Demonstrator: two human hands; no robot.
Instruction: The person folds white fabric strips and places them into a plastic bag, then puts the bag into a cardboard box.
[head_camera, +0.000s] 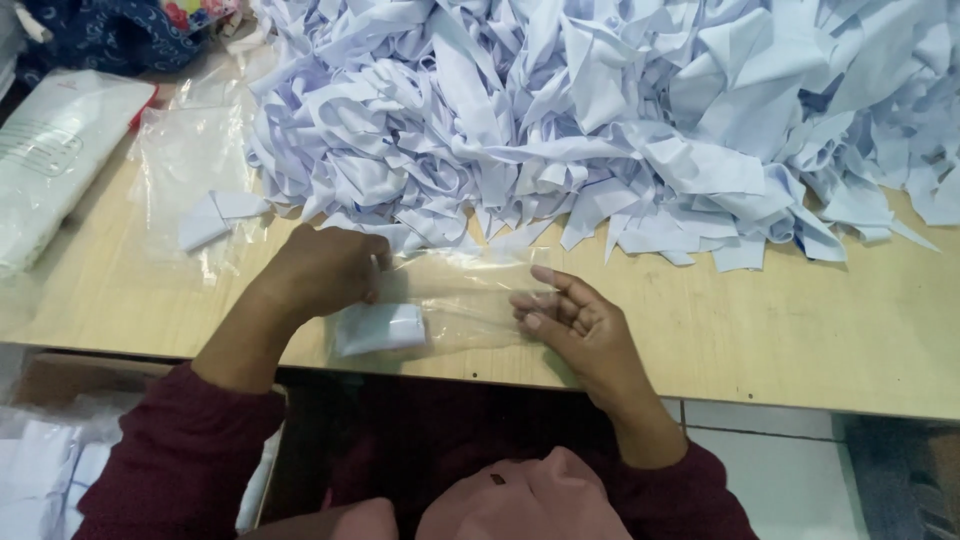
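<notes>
clear bag in hands (455, 300): lay flat on the table edge, transparent, a folded white piece inside at its left end; left hand (325, 270) and right hand (575, 320) pinched its two ends.
second clear bag (195, 180): lay left of the pile, transparent, crinkled, a white piece on it.
white package (55, 150): sat at far left, long, sealed, white plastic.

Brightness: even, diffuse, fairly bright; slightly cool cast.
Shadows: soft, shallow, under the heap of pale blue-white cloth strips (600, 120) where it meets the light wooden tabletop (800, 320).
Glare: faint sheen on the clear plastic bag (460, 300) just below the heap.
Dim zone: beneath the tabletop's near edge.
Focus: mildly soft throughout; heap folds low in contrast.
</notes>
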